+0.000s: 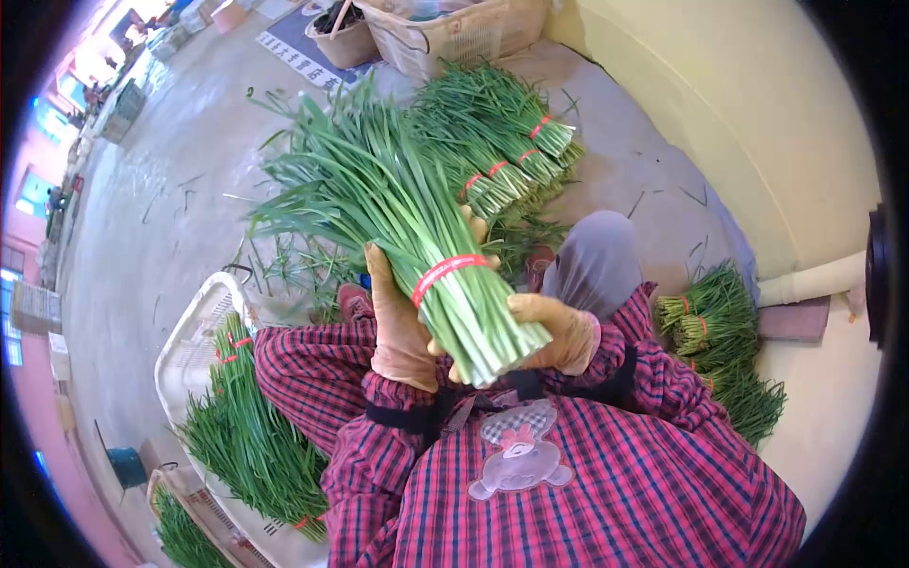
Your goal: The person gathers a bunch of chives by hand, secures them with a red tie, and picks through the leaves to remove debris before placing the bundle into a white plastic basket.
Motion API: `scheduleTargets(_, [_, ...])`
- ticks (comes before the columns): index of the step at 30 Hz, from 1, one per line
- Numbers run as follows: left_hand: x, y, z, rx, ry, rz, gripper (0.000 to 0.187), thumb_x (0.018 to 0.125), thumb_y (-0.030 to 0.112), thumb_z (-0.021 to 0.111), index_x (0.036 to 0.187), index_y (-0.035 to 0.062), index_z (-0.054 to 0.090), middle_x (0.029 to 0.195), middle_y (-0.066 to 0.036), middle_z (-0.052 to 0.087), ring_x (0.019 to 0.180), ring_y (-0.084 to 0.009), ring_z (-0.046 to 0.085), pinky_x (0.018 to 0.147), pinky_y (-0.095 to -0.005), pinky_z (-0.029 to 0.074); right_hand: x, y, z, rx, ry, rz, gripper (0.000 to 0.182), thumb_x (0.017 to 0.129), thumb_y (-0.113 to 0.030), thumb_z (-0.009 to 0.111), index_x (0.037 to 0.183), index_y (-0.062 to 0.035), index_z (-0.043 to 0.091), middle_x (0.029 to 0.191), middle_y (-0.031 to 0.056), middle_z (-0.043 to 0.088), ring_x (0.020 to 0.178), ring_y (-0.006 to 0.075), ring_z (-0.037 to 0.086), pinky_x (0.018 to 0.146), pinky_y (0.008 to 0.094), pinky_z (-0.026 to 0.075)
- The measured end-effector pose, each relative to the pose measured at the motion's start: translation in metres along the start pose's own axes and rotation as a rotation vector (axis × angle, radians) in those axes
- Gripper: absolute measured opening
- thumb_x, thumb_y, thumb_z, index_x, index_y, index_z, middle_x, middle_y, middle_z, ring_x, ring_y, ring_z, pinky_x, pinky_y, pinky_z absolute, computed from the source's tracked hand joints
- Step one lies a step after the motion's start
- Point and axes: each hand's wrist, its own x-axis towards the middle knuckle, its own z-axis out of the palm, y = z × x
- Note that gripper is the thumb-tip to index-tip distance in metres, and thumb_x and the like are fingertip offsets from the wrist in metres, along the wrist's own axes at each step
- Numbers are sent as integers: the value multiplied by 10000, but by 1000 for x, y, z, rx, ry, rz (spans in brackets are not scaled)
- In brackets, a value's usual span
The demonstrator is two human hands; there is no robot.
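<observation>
A large bunch of garlic chives (398, 204) is held up in front of me, its leaves pointing away to the upper left and its pale cut ends toward me. A red band (445, 273) wraps its stems. My left hand (400, 327), in a light glove, is closed around the bunch from the left and below, with fingertips showing on its far side. My right hand (561, 331), also gloved, grips the stem end from the right; some of its fingers are hidden under the stems.
Several banded chive bunches (502, 133) lie on the floor ahead, and more bunches (720, 350) at the right by the wall. White crates (175, 350) with chives stand at the left. A large basket (464, 38) and a small bucket (343, 43) stand at the back.
</observation>
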Motion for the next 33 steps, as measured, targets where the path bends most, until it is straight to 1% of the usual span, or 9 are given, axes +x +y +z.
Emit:
scheduleTargets(3, [-2, 9, -6, 1, 187, 57, 816, 916, 668, 529, 1431, 38, 466, 1375, -162, 568, 1240, -287, 573, 996, -484, 529, -7, -1, -3, -68, 98, 100, 669, 1019, -466, 483, 1476, 8, 363, 1411, 323, 480, 1140, 417, 634, 899, 454, 574])
scheduleTargets(6, [-5, 16, -17, 100, 510, 154, 668, 936, 557, 576, 1339, 24, 548, 1214, -171, 659, 1037, -294, 675, 897, -468, 580, -24, -8, -1, 38, 16, 351, 520, 1063, -433, 412, 1349, -22, 551, 1192, 222, 672, 1050, 302, 688, 878, 404, 577])
scheduleTargets(8, [-9, 18, -20, 252, 640, 196, 527, 937, 458, 614, 1245, 30, 605, 1066, -160, 702, 844, -296, 706, 787, -449, 611, -41, -22, 23, -843, 503, 436, 501, 1069, -420, 410, 1334, -25, 567, 1111, 178, 704, 939, 254, 709, 812, 355, 583])
scheduleTargets(12, [-5, 10, -33, 421, 716, 374, 390, 929, 294, 674, 1190, 9, 618, 1045, -137, 707, 822, -259, 707, 758, -408, 609, -37, -30, 11, -998, 730, -143, 480, 1044, -354, 530, 1369, -1, 536, 1175, 126, 668, 1061, 154, 626, 908, 292, 514])
scheduleTargets(19, [-6, 16, -27, 515, 794, 540, 377, 932, 253, 679, 1202, -3, 616, 1054, -113, 703, 866, -224, 699, 774, -367, 596, 9, 9, 25, -1608, 620, 150, 975, 855, -514, 699, 1478, 96, 262, 1180, 320, 629, 1154, 418, 613, 968, 424, 485])
scheduleTargets(22, [-12, 28, -43, 524, 818, 550, 407, 916, 231, 701, 1232, -3, 597, 1065, -103, 697, 889, -228, 696, 777, -381, 600, -31, -5, 9, -1443, 449, 638, 824, 871, -457, 717, 1453, 34, 400, 1259, 231, 637, 1187, 323, 618, 1024, 376, 474])
scheduleTargets(26, [-11, 26, -35, 537, 819, 605, 460, 896, 203, 729, 1283, 12, 571, 1157, -94, 668, 944, -227, 681, 835, -377, 584, -39, -33, 21, -1128, 756, 15, 673, 946, -346, 687, 1447, 25, 435, 1412, 171, 547, 1304, 243, 513, 1093, 386, 413])
scheduleTargets(30, [-6, 14, -20, 527, 851, 628, 480, 908, 221, 720, 1309, 12, 560, 1200, -88, 652, 1038, -228, 646, 928, -375, 537, 23, -25, 25, -1660, 649, 66, 859, 871, -388, 763, 1478, 49, 341, 1353, 178, 571, 1242, 233, 546, 1057, 358, 437])
scheduleTargets(33, [-10, 20, -23, 368, 668, 500, 494, 981, 376, 598, 1320, 20, 551, 1239, -128, 647, 1062, -260, 651, 933, -405, 535, 50, -5, 1, -1009, 502, 30, 766, 848, -380, 790, 1403, 16, 440, 1159, 108, 664, 1029, 184, 642, 911, 327, 506])
